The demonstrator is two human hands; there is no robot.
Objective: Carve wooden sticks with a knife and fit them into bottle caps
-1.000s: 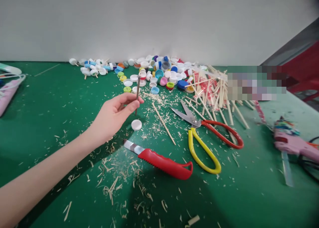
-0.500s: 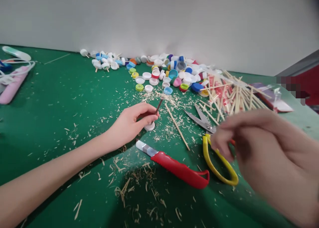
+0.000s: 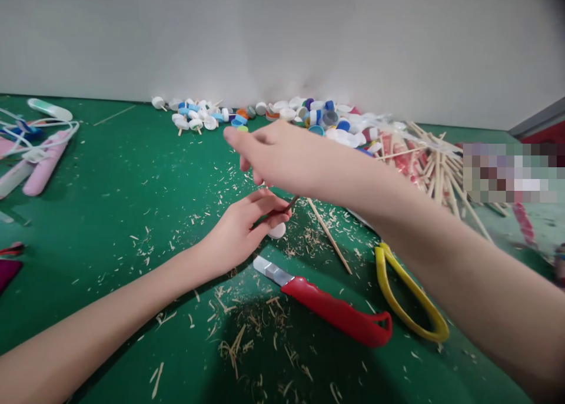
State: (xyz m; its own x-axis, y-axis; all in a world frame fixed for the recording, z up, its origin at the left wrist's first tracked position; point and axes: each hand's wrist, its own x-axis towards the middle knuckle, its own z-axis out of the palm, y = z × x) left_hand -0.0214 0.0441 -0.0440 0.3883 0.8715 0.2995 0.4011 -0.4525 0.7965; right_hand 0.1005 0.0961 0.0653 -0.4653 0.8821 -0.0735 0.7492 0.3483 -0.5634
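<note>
My left hand [image 3: 247, 227] rests on the green table, its fingers closed round a thin dark rod [image 3: 291, 204]. A white bottle cap [image 3: 278, 231] lies partly under those fingertips. My right hand [image 3: 269, 151] hovers above and beyond the left one, fingers bent, and what it holds, if anything, is hidden. Just nearer than the left hand lies a red-handled knife [image 3: 335, 310], blade toward the cap. A pale wooden stick [image 3: 329, 236] lies right of the cap. Yellow-handled scissors [image 3: 410, 295] are partly covered by my right forearm.
Many coloured caps [image 3: 286, 112] line the grey wall, with caps on sticks [image 3: 194, 116] at their left. Wooden sticks [image 3: 441, 171] are heaped at the right. A pink tool with a white cord [image 3: 48, 162] lies far left. Wood shavings [image 3: 247, 327] are scattered over the table.
My right hand has swung left from the scissors to above my left hand, its forearm now covering some caps and the scissor blades. The whole view has shifted slightly. The rod leans over more.
</note>
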